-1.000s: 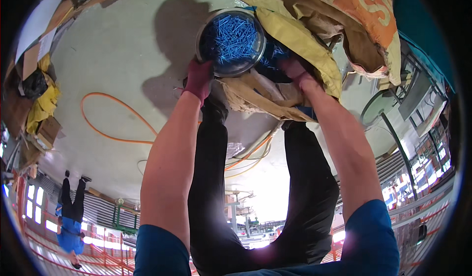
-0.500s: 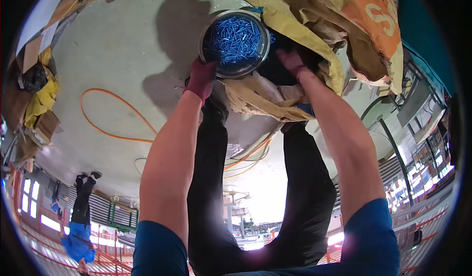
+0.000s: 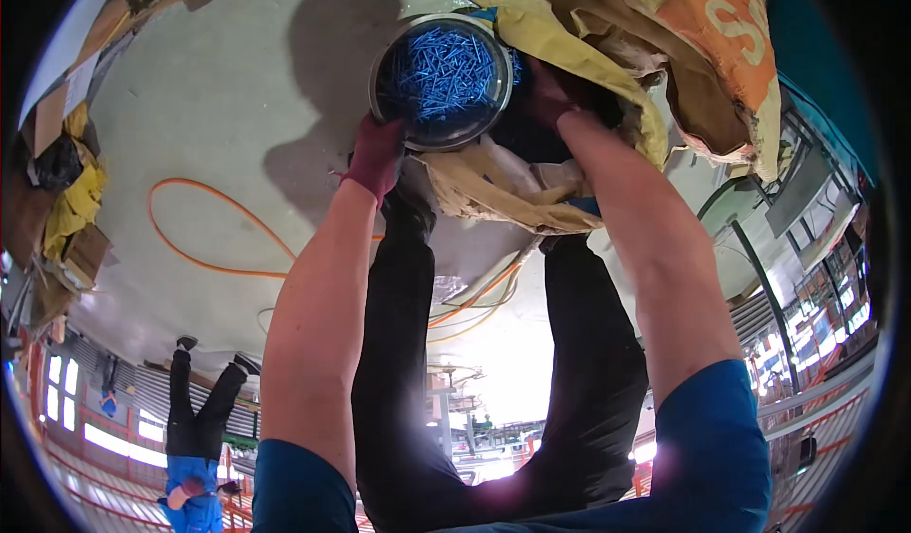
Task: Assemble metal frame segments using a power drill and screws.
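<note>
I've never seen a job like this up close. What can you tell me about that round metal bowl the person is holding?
The round metal bowl is shallow, grey and shiny at the rim, and is filled with small blue nails or screws. It sits over the pale floor, against crumpled yellow-brown sacks. The gloved left hand grips its lower rim; the right hand reaches in beside it, partly hidden under the sacks.

One round metal bowl is seen, filled with blue nails, too many to be counted. Two gloved hands, left hand and right hand. One orange cable on the floor. One other person.
</note>
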A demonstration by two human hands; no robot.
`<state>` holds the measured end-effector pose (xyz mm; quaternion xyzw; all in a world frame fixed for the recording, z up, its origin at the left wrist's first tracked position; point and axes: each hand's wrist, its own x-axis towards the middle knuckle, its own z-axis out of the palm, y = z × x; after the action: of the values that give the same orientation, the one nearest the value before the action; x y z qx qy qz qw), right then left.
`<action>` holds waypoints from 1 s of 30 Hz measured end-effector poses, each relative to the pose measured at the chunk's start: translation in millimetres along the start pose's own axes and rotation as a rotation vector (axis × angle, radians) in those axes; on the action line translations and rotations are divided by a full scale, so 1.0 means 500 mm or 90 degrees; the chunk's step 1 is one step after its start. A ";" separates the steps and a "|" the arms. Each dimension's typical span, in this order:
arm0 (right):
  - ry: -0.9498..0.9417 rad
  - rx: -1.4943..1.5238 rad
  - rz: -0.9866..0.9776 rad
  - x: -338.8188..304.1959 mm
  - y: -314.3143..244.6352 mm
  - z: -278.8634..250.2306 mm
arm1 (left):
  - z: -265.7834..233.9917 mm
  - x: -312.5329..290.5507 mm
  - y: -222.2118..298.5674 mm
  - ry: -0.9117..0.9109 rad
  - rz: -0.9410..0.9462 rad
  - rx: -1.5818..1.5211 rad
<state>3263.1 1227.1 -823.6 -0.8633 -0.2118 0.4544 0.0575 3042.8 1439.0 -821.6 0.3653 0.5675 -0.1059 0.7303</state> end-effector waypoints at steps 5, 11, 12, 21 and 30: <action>-0.076 0.128 0.009 0.008 -0.018 -0.031 | -0.013 0.012 -0.001 -0.009 0.007 0.007; 0.004 0.012 -0.005 0.004 -0.012 0.024 | -0.015 -0.007 0.015 0.006 0.001 0.031; -0.047 0.097 -0.011 0.022 -0.006 0.035 | -0.025 -0.003 0.015 0.001 0.018 0.048; -0.087 -0.077 -0.098 0.065 0.044 0.105 | -0.018 -0.004 0.011 -0.011 0.035 0.036; -0.121 -0.056 -0.104 0.035 0.006 0.060 | -0.042 0.007 0.000 0.003 -0.002 0.017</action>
<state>3248.4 1229.1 -855.0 -0.7981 -0.3053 0.5182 0.0359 3028.0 1453.8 -826.8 0.3743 0.5682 -0.1135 0.7240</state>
